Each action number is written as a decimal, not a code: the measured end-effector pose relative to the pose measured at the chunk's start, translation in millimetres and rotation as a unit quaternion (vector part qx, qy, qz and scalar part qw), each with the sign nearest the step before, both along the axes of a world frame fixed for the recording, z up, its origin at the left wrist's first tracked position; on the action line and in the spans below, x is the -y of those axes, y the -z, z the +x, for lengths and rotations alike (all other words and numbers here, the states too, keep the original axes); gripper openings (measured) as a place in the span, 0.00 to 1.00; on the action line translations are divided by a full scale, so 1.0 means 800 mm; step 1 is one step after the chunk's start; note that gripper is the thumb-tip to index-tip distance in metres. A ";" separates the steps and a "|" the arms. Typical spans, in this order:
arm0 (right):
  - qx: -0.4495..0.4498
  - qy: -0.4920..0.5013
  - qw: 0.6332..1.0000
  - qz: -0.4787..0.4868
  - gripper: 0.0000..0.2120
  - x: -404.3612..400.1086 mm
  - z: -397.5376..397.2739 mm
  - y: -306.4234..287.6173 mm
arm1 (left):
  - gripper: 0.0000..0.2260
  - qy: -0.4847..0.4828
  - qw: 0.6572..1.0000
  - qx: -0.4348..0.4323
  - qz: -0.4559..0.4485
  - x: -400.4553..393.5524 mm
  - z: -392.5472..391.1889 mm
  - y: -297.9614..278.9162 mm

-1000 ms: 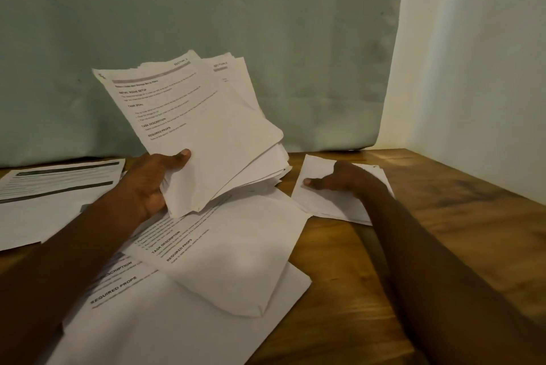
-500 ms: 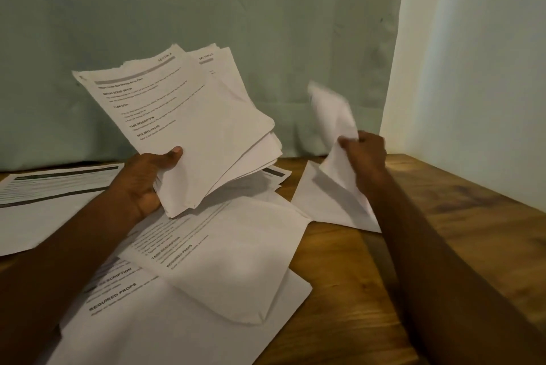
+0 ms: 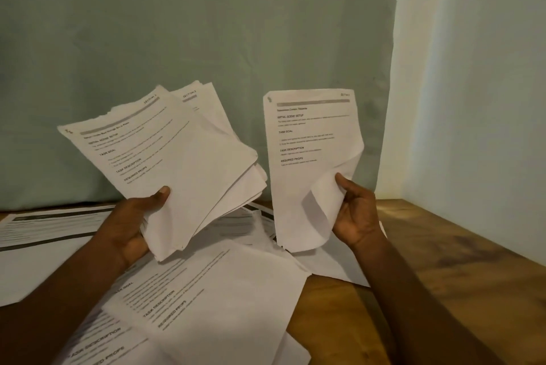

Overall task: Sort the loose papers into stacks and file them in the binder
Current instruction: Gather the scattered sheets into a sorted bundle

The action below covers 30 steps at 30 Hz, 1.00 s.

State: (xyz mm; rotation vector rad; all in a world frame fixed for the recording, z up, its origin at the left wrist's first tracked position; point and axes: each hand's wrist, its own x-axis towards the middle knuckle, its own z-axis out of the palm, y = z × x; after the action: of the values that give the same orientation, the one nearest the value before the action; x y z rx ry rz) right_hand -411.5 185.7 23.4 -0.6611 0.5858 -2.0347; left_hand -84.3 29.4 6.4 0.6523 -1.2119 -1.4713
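Lifted off the wooden table [image 3: 461,249], a single printed sheet [image 3: 310,158] now stands upright, pinched by the right hand [image 3: 356,211]; left hand [image 3: 130,223] grips the fanned sheaf [image 3: 177,163]. Read its section header, then square it onto matching pages

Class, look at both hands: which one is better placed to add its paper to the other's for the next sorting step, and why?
Probably the right hand: it pinches one sheet, light and free to move. The left hand grips a fanned stack, better kept steady to receive it.
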 end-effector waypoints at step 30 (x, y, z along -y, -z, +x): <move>-0.119 -0.048 0.990 -0.055 0.16 0.019 0.086 -0.021 | 0.24 0.157 0.978 -0.135 -0.004 -0.026 -0.006 -0.011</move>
State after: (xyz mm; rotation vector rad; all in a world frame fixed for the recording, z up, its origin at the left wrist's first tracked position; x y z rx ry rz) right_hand -342.5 170.2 40.3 -0.9885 0.5691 -1.9213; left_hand -88.9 50.6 15.3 0.2481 -1.1399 -1.7511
